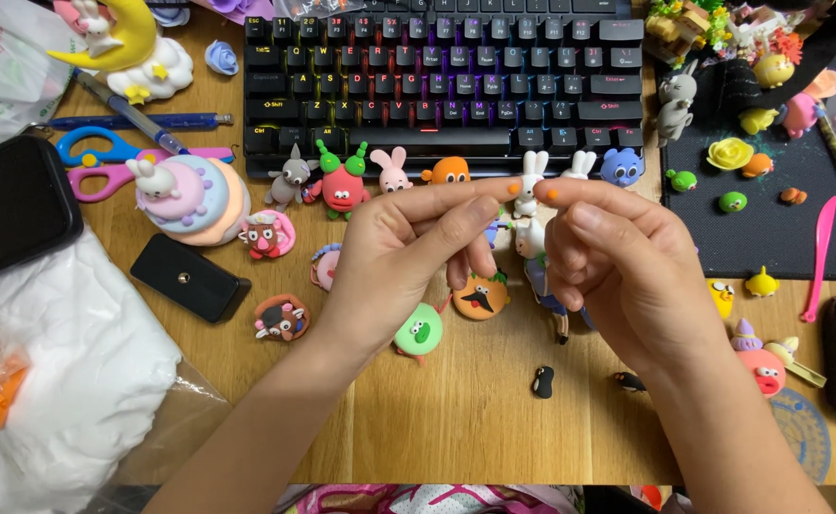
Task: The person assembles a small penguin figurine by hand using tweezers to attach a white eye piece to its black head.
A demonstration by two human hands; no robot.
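Observation:
My left hand (408, 249) and my right hand (618, 262) are raised together over the wooden desk (475, 419). Each pinches a tiny orange clay bit at its fingertips: one (513, 189) in the left, another (552, 195) in the right, a small gap between them. Behind the fingers stand two white clay rabbits (532, 176), and a third small figure below is partly hidden by my hands. Under my left hand lie a green clay figure (419, 330) and an orange moustached one (480, 297).
A black keyboard (442, 81) spans the back. Several clay figures line its front edge. A black mat (770, 228) with small clay pieces and a pink tool (820, 252) lies right. White clay in plastic (66, 371), a black case (9, 205), scissors (94, 162) sit left.

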